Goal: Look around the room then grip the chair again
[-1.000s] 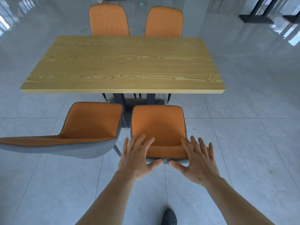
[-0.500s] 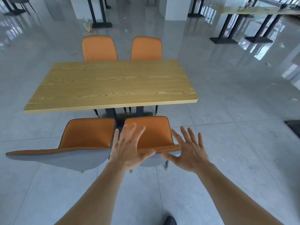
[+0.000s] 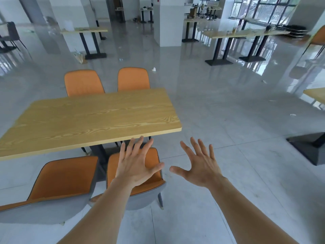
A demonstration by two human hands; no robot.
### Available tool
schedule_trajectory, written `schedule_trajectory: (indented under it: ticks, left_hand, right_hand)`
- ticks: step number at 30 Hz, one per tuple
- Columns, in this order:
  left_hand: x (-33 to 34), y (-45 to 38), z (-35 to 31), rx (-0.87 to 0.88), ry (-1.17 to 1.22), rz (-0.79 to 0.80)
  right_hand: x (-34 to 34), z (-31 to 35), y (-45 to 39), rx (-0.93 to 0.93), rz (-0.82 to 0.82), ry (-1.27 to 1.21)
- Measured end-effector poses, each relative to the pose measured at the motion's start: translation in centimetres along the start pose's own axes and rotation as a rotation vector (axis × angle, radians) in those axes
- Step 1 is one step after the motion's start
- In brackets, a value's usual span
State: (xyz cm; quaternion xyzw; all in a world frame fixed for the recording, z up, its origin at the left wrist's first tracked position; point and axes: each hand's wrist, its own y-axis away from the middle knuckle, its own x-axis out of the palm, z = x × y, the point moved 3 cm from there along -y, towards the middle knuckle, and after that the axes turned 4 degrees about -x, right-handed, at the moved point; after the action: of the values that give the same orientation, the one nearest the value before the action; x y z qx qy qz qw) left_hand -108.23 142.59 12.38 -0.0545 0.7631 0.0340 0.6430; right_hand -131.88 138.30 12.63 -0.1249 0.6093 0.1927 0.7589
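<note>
My left hand (image 3: pixel 136 164) is held out flat with fingers spread, in the air over an orange chair with a grey shell (image 3: pixel 151 189); it holds nothing. My right hand (image 3: pixel 200 166) is likewise spread open over the bare floor to the right of that chair, empty. The chair stands tucked at the near side of a long wooden table (image 3: pixel 91 118). Neither hand touches the chair.
A second orange chair (image 3: pixel 63 178) stands left of the first, two more (image 3: pixel 83 83) at the table's far side. Other tables (image 3: pixel 233 35) and white pillars (image 3: pixel 168 22) stand further off on the shiny grey floor. A dark table base (image 3: pixel 311 148) sits at right.
Both hands have lifted off the chair's backrest and drawn back, fingers spread. The view has risen and swung right, showing more of the hall.
</note>
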Motion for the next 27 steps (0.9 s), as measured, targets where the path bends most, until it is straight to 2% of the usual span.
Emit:
schedule_trajectory:
  ticks: [7, 14, 19, 27]
  left_hand:
    - [0.5, -9.2, -13.5, 0.025, 0.006, -0.013]
    - [1.5, -20.2, -21.5, 0.043, 0.02, -0.003]
    - [3.9, -30.9, -24.3, 0.028, 0.043, 0.004]
    - [4.2, -53.8, -27.2, -0.009, 0.116, -0.013]
  right_hand:
    - [-6.0, -15.8, -2.7, 0.097, -0.016, 0.003]
    - [-9.4, -26.1, -9.8, 0.123, -0.045, 0.013]
    - [-10.8, -32.7, -18.9, 0.118, -0.056, 0.047]
    - [-16.0, -42.7, -39.4, 0.117, -0.043, 0.094]
